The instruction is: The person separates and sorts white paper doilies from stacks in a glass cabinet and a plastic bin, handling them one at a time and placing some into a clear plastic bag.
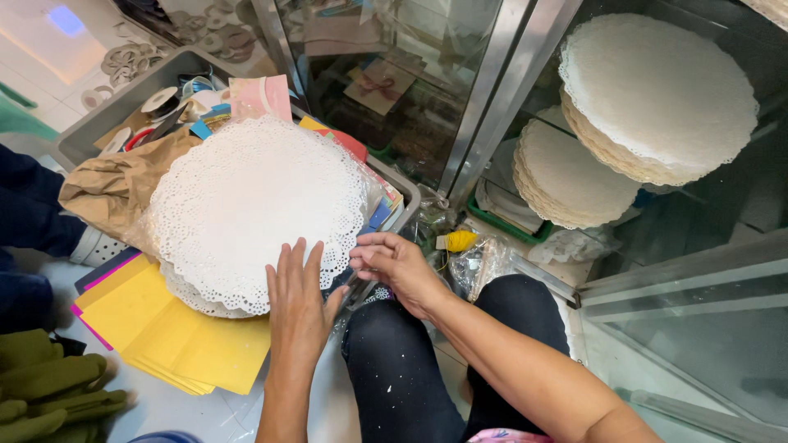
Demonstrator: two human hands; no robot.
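Note:
A stack of round white paper doilies (246, 201) in clear wrap rests on a grey bin (107, 102) and on yellow paper sheets (176, 340). My left hand (300, 303) lies flat, fingers spread, on the stack's near edge. My right hand (394, 267) pinches the clear wrap at the stack's right rim, fingers closed. Both forearms reach in from below, above my dark trousers (394, 369).
More doily stacks (657, 90) (566, 176) sit behind glass at the right. A metal door frame (492, 90) runs diagonally. The bin holds ribbon rolls (160, 102), pink card and a brown paper bag (111, 184). Green gloves (49, 385) lie bottom left. Another person's dark sleeve (29, 205) is left.

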